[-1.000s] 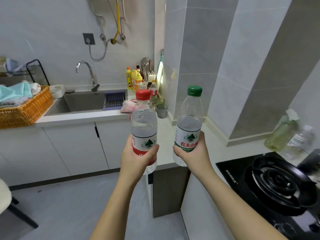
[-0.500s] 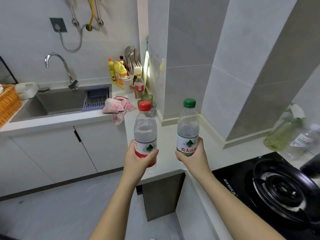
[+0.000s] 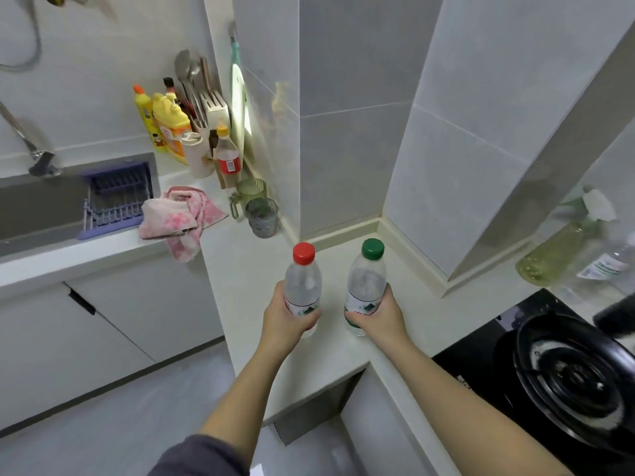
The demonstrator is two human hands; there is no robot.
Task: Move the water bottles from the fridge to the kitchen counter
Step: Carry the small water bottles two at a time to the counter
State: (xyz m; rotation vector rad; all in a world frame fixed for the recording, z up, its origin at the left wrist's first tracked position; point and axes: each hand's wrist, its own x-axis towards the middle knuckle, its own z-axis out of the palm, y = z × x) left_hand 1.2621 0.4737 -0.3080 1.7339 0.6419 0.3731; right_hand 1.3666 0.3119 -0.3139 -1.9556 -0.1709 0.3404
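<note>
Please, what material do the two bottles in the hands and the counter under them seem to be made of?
Red-capped bottle and green-capped bottle: clear, thin plastic, probably PET; you can see through the walls, and the caps look like opaque plastic. Counter: smooth, pale cream, slightly glossy slab, maybe artificial stone or laminate; the picture cannot say which.

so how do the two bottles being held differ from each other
The red-capped bottle has a red cap and a red band low on its label; the green-capped bottle has a green cap and green lettering. The left hand holds the red-capped one, the right hand the green-capped one. Both are clear, upright, capped and held low over the counter.
</note>
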